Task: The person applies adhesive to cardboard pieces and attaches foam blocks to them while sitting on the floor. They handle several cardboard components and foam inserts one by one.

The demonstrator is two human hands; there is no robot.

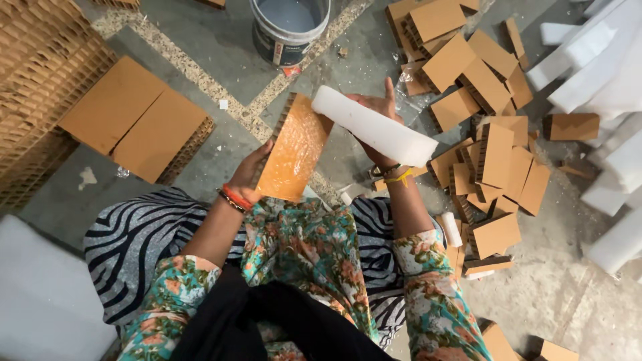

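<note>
Seen from the head camera, a seated person's left hand (249,175) grips the lower edge of a glossy, glue-coated honeycomb cardboard piece (294,148), fingers closed around it. The right hand (378,113) clasps a white foam block (373,126) tilted against the cardboard's top corner, above the concrete floor (221,47). Cut cardboard pieces (488,134) lie heaped nearby, beside a white bucket (289,27).

One white plastic bucket (289,27) stands at twelve o'clock. One glossy brown honeycomb-cardboard panel (294,150) and one long white foam block (372,134) sit at centre. Two large brown cardboard slabs (137,117) lie at ten o'clock. Small cardboard pieces (495,154) at two o'clock are too many to count.
</note>
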